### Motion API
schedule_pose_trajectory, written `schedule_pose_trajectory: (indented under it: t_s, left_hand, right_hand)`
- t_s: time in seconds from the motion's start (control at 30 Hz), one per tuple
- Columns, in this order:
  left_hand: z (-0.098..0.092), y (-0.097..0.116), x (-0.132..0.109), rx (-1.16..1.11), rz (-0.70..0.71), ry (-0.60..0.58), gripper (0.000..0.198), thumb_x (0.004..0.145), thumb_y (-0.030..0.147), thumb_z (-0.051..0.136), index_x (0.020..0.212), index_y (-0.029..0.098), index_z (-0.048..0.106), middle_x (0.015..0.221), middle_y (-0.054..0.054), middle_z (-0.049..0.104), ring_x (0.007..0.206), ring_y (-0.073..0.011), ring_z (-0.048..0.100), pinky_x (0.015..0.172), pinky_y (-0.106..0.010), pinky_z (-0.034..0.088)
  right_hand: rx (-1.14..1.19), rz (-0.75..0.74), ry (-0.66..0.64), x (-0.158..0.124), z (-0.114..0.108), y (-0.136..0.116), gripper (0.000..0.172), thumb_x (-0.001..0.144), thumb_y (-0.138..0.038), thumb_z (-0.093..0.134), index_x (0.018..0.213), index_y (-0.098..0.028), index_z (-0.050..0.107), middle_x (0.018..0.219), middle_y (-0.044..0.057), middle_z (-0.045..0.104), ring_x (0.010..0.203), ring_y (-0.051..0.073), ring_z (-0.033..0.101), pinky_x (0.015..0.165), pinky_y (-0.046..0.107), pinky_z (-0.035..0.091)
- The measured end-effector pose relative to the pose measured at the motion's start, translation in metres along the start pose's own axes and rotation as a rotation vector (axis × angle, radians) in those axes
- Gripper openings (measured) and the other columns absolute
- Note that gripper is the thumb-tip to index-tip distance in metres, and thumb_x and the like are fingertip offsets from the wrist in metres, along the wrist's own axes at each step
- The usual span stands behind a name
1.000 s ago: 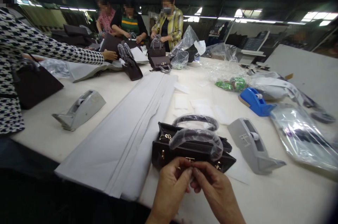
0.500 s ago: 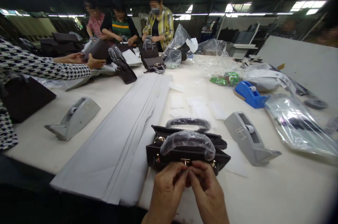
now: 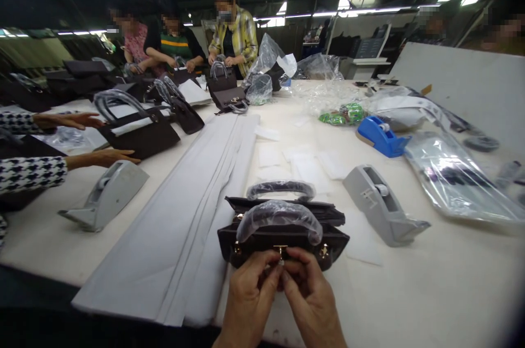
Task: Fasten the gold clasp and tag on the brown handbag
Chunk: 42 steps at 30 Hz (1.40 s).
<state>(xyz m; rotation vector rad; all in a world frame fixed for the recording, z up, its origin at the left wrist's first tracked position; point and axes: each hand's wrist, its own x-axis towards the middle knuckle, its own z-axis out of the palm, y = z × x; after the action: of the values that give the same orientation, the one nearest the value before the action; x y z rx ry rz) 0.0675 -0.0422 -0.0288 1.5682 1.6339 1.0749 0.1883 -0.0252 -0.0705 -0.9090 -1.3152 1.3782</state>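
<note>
A small dark handbag [image 3: 283, 233] lies on the white table [image 3: 430, 288] right in front of me, its two handles wrapped in clear plastic. My left hand [image 3: 248, 299] and my right hand [image 3: 309, 301] meet at the bag's near side. Both pinch at the gold clasp [image 3: 281, 251] with thumbs and forefingers closed. A long stack of grey tissue paper [image 3: 197, 216] lies just left of the bag.
A grey tape dispenser [image 3: 379, 206] stands right of the bag, a blue one [image 3: 379, 136] behind it, another grey one [image 3: 104, 195] at left. Clear plastic bags [image 3: 455, 178] lie at right. A co-worker's houndstooth-sleeved hands [image 3: 102, 157] handle another dark bag [image 3: 139, 132]. Three people work at the far end.
My hands stayed pinched at the clasp while the view shifted. The co-worker at left drew the arms back and now has a dark bag standing before them.
</note>
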Motion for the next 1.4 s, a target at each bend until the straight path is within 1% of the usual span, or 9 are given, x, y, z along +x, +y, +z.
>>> schedule_pose_trajectory:
  t_s: [0.3,0.4,0.6,0.7,0.8,0.93,1.13,1.27,1.4]
  left_hand:
    - [-0.011,0.02,0.01,0.155,0.044,-0.136,0.009,0.083,0.022,0.044,0.08,0.018,0.052,0.079,-0.002,0.059,0.077,-0.0131,0.058,0.064,-0.022,0.044]
    - [-0.008,0.022,0.008,0.177,0.055,-0.095,0.01,0.081,0.021,0.044,0.074,0.017,0.05,0.074,-0.002,0.058,0.071,-0.013,0.057,0.061,-0.022,0.043]
    - [0.001,0.011,-0.004,-0.057,-0.072,0.037,0.022,0.083,0.03,0.046,0.099,0.019,0.057,0.085,-0.002,0.064,0.053,-0.0074,0.056,0.051,-0.019,0.047]
    - [-0.003,0.011,-0.002,-0.008,-0.038,0.052,0.022,0.083,0.031,0.046,0.094,0.02,0.061,0.081,-0.001,0.066,0.048,-0.0061,0.054,0.048,-0.018,0.047]
    - [-0.011,0.018,0.005,0.111,0.017,-0.018,0.016,0.083,0.026,0.047,0.088,0.021,0.062,0.074,0.001,0.066,0.054,-0.0077,0.058,0.051,-0.016,0.047]
    - [-0.017,0.024,0.013,0.37,0.209,-0.109,0.013,0.082,0.016,0.044,0.081,0.019,0.057,0.076,-0.001,0.064,0.069,-0.0121,0.062,0.061,-0.02,0.049]
    - [-0.005,0.013,0.015,0.809,0.537,0.06,0.015,0.081,0.01,0.037,0.077,0.017,0.05,0.066,-0.003,0.056,0.057,-0.0146,0.057,0.046,-0.024,0.046]
    - [-0.002,0.01,0.008,0.782,0.511,0.101,0.014,0.081,0.013,0.036,0.078,0.017,0.049,0.065,-0.002,0.053,0.053,-0.0129,0.055,0.044,-0.021,0.044]
    - [-0.001,0.016,0.005,0.696,0.387,0.069,0.011,0.081,0.014,0.037,0.078,0.018,0.047,0.067,-0.001,0.055,0.057,-0.0123,0.057,0.05,-0.021,0.045]
  right_hand:
    - [-0.118,-0.051,-0.006,0.004,0.002,-0.012,0.021,0.085,-0.026,0.051,0.105,-0.021,0.048,0.089,0.003,0.066,0.075,0.014,0.063,0.069,0.019,0.051]
    - [-0.155,-0.093,-0.001,0.006,0.0,-0.011,0.023,0.084,-0.025,0.053,0.107,-0.021,0.05,0.092,0.003,0.065,0.076,0.013,0.063,0.069,0.018,0.05]
    - [-0.076,-0.06,-0.009,0.001,-0.005,-0.003,0.02,0.086,-0.029,0.051,0.105,-0.022,0.05,0.096,0.004,0.063,0.082,0.015,0.062,0.07,0.021,0.051]
    - [-0.014,-0.005,-0.019,0.0,-0.004,-0.005,0.02,0.088,-0.033,0.048,0.101,-0.02,0.054,0.082,0.003,0.063,0.067,0.015,0.061,0.063,0.023,0.051]
    - [0.034,0.039,-0.005,0.001,-0.002,-0.01,0.022,0.087,-0.037,0.05,0.096,-0.018,0.057,0.072,0.003,0.062,0.062,0.015,0.06,0.057,0.022,0.05]
    - [0.059,0.08,-0.023,0.005,-0.003,-0.012,0.024,0.083,-0.038,0.055,0.094,-0.016,0.058,0.066,0.002,0.062,0.058,0.014,0.059,0.054,0.021,0.049]
    - [0.027,0.059,-0.019,0.008,-0.006,-0.008,0.021,0.085,-0.036,0.055,0.094,-0.018,0.059,0.067,0.001,0.063,0.056,0.013,0.058,0.053,0.02,0.049]
    - [-0.006,-0.002,-0.019,0.008,-0.009,-0.006,0.018,0.084,-0.032,0.055,0.097,-0.02,0.058,0.074,0.001,0.065,0.068,0.015,0.062,0.062,0.02,0.051]
    - [-0.128,-0.201,-0.017,0.009,-0.01,-0.002,0.017,0.085,-0.023,0.053,0.102,-0.022,0.055,0.084,0.001,0.066,0.076,0.014,0.063,0.068,0.02,0.051]
